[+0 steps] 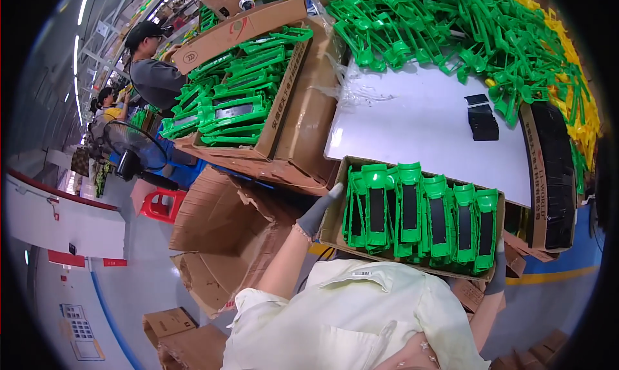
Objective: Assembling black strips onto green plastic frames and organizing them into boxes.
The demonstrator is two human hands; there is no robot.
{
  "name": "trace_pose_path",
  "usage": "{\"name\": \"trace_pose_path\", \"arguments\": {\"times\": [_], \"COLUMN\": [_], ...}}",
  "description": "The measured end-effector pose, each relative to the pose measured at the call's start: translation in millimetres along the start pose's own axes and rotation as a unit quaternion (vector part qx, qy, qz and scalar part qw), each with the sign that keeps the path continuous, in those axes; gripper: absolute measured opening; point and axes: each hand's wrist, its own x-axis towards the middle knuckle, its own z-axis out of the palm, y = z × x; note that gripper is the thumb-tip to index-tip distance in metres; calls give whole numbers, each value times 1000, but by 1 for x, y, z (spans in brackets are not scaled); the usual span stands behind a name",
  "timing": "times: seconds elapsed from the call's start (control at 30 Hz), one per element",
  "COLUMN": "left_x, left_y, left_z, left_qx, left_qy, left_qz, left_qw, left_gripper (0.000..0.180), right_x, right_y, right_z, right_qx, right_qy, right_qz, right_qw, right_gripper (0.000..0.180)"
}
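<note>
Both gloved hands clasp the box [335,225] of upright green parts [422,215] by its ends, left hand [319,210] fingers pressed flat to the side, right hand [498,267] fingers hidden, keeping it level against the chest.

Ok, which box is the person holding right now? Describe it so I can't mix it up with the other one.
Start at the white table; at its near edge, against the person's chest, sits a shallow cardboard box with green parts standing in one neat row. The gloved left hand and right hand hold its ends. The other box holds parts lying flat.
</note>
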Motion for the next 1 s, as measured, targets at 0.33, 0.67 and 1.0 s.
{"name": "trace_pose_path", "arguments": {"times": [0.33, 0.67, 1.0], "left_x": [-50, -153, -228], "left_y": [73, 48, 88], "left_z": [46, 99, 97], "left_qx": [40, 6, 8], "left_qy": [-135, -52, -164], "left_qz": [101, 396, 522], "left_qw": [985, 917, 837], "left_gripper": [50, 59, 42], "right_x": [14, 71, 303], "right_y": [-119, -243, -230], "right_z": [137, 296, 462], "right_qx": [38, -95, -410], "right_qy": [39, -62, -247], "right_qz": [-64, -188, -363], "right_qw": [996, 976, 799], "right_gripper": [48, 47, 31]}}
